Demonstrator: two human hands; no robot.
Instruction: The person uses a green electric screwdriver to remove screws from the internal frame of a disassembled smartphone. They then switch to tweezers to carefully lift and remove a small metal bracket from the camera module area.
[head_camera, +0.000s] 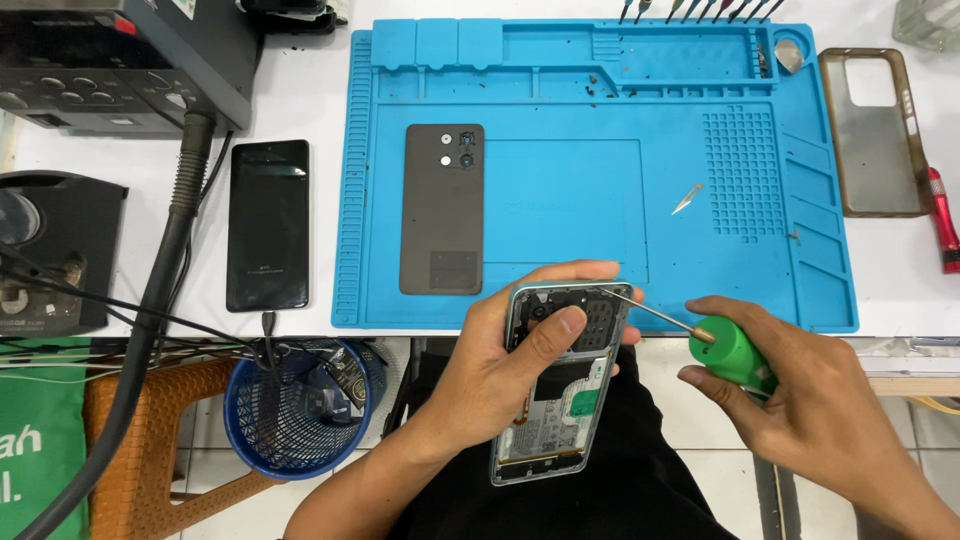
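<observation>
Two bare hands work over a lap, just in front of a blue mat (600, 200). The left hand (500, 375) grips an opened phone (560, 385) from behind, fingers wrapped around its far edge, thumb (560, 330) pressed on the black upper plate. The right hand (810, 405) clasps a green-handled screwdriver (730, 350), whose thin shaft reaches the phone's upper right corner. A slip of the tip could likely scratch the exposed board or jab the thumb close by. A loosened screw might drop to the floor. A back cover (442, 210) lies on the mat.
</observation>
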